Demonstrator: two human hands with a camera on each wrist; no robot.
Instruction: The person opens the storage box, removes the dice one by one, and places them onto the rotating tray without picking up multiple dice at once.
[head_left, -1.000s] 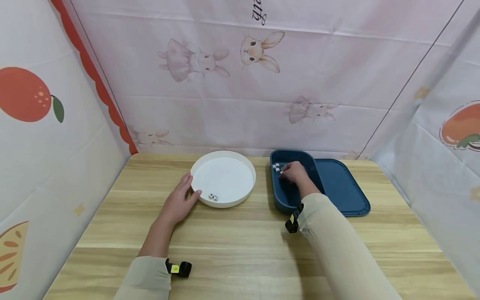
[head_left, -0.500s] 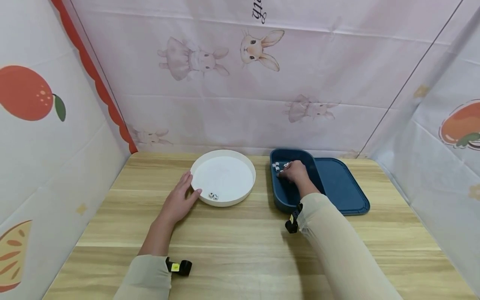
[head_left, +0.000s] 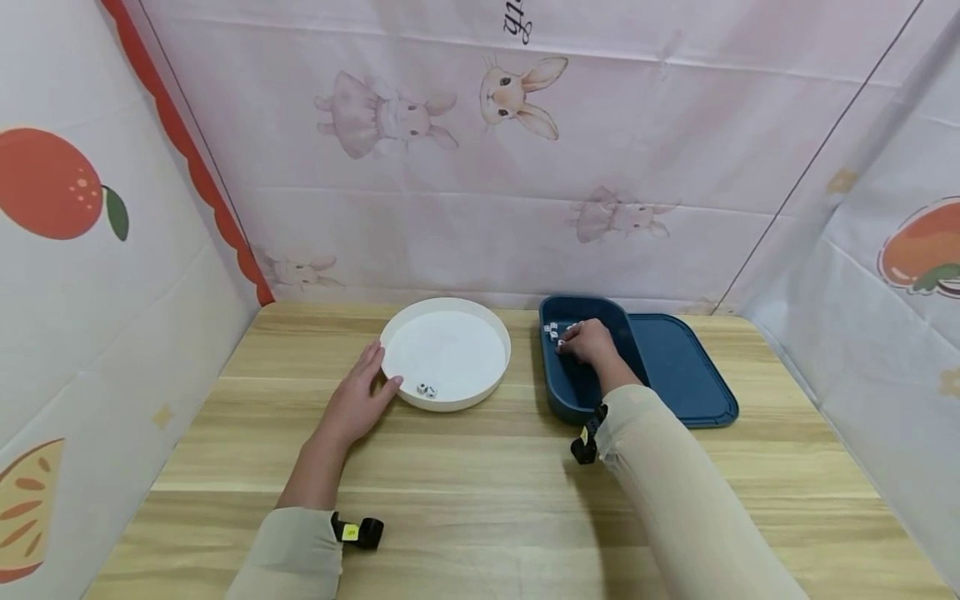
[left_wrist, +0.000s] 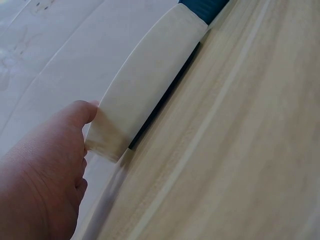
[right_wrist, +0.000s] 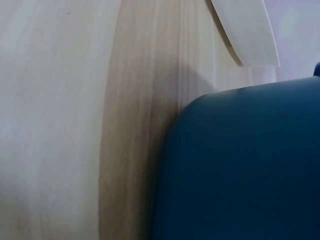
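Note:
In the head view my left hand (head_left: 360, 402) rests against the left side of a round white tray (head_left: 450, 350), fingers extended along its wall and thumb at the rim. The left wrist view shows the thumb (left_wrist: 86, 112) at the tray's edge. Two dice (head_left: 427, 390) lie inside the tray near its front. My right hand (head_left: 591, 343) reaches into a deep blue box (head_left: 564, 400) with fingers bent down, and a white die (head_left: 561, 343) shows at its fingertips. Several more dice (head_left: 552, 331) lie left of those fingers. The right wrist view shows only the box's outer wall (right_wrist: 240, 160), with the hand hidden.
A flat blue lid (head_left: 686, 375) lies on the wooden table (head_left: 465, 500), against the box's right side. A printed cloth wall (head_left: 450, 225) rises right behind the tray and box, with more cloth on both sides.
My right fingers have shifted slightly inside the box, and white dice behind them have come into sight. The left hand and the tray stay in place.

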